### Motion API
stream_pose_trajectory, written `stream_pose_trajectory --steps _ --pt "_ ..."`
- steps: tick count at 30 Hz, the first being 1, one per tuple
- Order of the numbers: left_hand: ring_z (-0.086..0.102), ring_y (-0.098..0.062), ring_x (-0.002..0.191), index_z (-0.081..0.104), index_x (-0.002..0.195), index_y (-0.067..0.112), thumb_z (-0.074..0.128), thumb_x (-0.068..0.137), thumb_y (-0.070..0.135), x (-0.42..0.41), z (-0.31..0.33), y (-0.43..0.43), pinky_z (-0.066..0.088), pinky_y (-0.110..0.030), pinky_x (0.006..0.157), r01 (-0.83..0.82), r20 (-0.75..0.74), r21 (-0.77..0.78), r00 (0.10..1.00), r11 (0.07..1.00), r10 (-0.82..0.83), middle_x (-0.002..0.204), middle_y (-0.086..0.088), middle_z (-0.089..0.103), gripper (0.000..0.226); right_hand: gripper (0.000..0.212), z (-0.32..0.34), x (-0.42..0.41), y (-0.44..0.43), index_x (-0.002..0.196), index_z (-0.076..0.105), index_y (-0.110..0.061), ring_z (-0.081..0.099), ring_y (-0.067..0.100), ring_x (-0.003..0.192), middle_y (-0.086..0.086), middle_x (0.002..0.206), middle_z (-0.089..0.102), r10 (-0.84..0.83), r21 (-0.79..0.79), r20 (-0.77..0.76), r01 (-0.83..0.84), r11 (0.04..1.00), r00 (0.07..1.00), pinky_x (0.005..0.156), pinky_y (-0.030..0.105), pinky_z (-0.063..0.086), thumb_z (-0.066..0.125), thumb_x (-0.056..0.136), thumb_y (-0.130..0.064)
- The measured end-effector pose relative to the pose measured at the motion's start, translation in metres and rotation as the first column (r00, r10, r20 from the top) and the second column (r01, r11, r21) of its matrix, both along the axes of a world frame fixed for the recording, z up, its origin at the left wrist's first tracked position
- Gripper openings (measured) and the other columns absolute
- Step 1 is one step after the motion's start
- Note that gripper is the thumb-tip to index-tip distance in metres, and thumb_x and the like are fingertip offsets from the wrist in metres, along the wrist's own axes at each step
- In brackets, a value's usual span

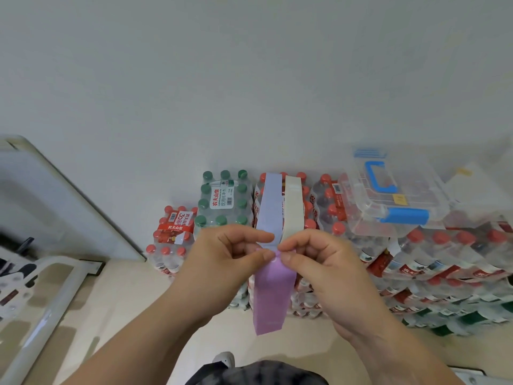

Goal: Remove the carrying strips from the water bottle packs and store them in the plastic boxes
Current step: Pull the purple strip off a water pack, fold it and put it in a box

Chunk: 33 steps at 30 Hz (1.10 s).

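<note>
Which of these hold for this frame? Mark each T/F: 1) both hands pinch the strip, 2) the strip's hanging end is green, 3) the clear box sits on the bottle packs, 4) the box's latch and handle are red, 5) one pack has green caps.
1) True. The left hand and right hand pinch the carrying strip at the same spot.
2) False. The hanging end is purple; above the hands the strip runs up in pale lavender and cream bands.
3) True. The clear plastic box rests on the red-capped packs at right.
4) False. They are blue.
5) True. The green-capped pack stands against the wall.
</note>
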<state>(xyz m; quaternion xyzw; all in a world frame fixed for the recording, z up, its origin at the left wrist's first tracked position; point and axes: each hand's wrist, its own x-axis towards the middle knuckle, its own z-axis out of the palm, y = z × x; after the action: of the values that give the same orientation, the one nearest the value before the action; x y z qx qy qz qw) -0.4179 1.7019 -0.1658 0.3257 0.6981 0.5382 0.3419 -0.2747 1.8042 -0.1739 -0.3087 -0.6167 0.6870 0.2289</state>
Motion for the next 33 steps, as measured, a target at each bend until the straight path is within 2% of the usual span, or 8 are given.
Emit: stream_pose_trajectory --steps 3,10,15,18,20,23,25,33 --pt "0.074 -0.030 0.083 0.078 0.092 0.018 0.074 0.086 0.011 -0.001 -0.001 0.000 0.059 -0.050 0.080 0.062 -0.068 -0.069 0.995 0.996 -0.067 0.082 -0.007 0.078 0.010 0.029 -0.003 0.003 -0.001 0.102 0.075 -0.029 0.068 0.011 0.074 0.013 0.078 0.073 0.017 -0.001 0.026 -0.017 1.000 1.000 0.072 0.018 0.053 0.071 0.089 -0.004" --pt "0.073 -0.020 0.076 0.078 0.084 0.019 0.069 0.089 0.010 0.007 0.002 0.005 0.061 -0.036 0.070 0.073 -0.103 -0.035 0.992 0.997 -0.076 0.079 -0.001 0.077 0.014 0.016 -0.003 0.010 0.005 0.086 0.079 -0.020 0.073 0.016 0.077 0.005 0.082 0.079 -0.047 0.029 0.033 0.047 0.999 0.998 0.069 0.024 0.057 0.075 0.086 -0.004" --pt "0.070 -0.034 0.077 0.079 0.080 0.017 0.071 0.086 0.002 0.014 0.003 0.009 0.058 -0.036 0.068 0.073 -0.066 0.035 0.995 0.997 -0.070 0.075 -0.009 0.075 0.017 0.022 -0.005 0.013 0.004 0.080 0.080 -0.020 0.067 0.024 0.070 0.016 0.077 0.075 -0.095 0.045 -0.013 0.095 0.994 0.995 0.065 0.025 0.054 0.074 0.084 0.001" --pt "0.067 -0.041 0.080 0.079 0.078 0.016 0.072 0.083 -0.001 0.016 0.002 0.011 0.057 -0.036 0.069 0.060 -0.042 0.053 0.997 0.997 -0.058 0.075 -0.014 0.073 0.020 0.022 -0.007 0.015 0.004 0.080 0.081 -0.018 0.070 0.036 0.078 0.017 0.078 0.076 -0.106 0.041 -0.028 0.107 0.993 0.994 0.069 0.030 0.057 0.074 0.083 0.004" --pt "0.067 -0.041 0.081 0.079 0.078 0.014 0.072 0.083 -0.002 0.017 0.003 0.011 0.057 -0.036 0.071 0.050 -0.028 0.061 0.998 0.997 -0.049 0.075 -0.014 0.073 0.019 0.021 -0.007 0.018 0.005 0.082 0.081 -0.016 0.072 0.034 0.081 0.013 0.079 0.077 -0.106 0.017 -0.044 0.107 0.994 0.993 0.072 0.031 0.059 0.075 0.083 0.004" --pt "0.068 -0.041 0.083 0.079 0.078 0.014 0.073 0.082 -0.002 0.019 0.005 0.012 0.058 -0.050 0.076 0.053 -0.022 0.062 0.998 0.997 -0.052 0.077 -0.014 0.074 0.017 0.022 -0.006 0.021 0.005 0.082 0.082 -0.016 0.074 0.023 0.078 0.007 0.079 0.079 -0.098 0.008 -0.054 0.099 0.995 0.994 0.074 0.030 0.060 0.074 0.083 0.005" --pt "0.068 -0.041 0.083 0.079 0.077 0.014 0.074 0.081 -0.003 0.021 0.005 0.012 0.057 -0.053 0.078 0.045 -0.020 0.061 0.999 0.997 -0.044 0.077 -0.014 0.074 0.018 0.023 -0.006 0.023 0.005 0.082 0.083 -0.018 0.074 0.027 0.081 0.007 0.080 0.079 -0.096 0.009 -0.053 0.096 0.995 0.994 0.077 0.032 0.059 0.075 0.083 0.004" --pt "0.070 -0.033 0.079 0.079 0.073 0.014 0.073 0.081 -0.006 0.026 0.006 0.014 0.058 -0.034 0.071 0.032 -0.046 0.083 0.999 0.996 -0.029 0.074 -0.009 0.075 0.023 0.022 -0.006 0.025 0.006 0.080 0.083 -0.025 0.074 0.022 0.077 0.001 0.078 0.079 -0.107 0.108 -0.048 0.112 0.988 0.993 0.074 0.033 0.060 0.079 0.081 -0.003"
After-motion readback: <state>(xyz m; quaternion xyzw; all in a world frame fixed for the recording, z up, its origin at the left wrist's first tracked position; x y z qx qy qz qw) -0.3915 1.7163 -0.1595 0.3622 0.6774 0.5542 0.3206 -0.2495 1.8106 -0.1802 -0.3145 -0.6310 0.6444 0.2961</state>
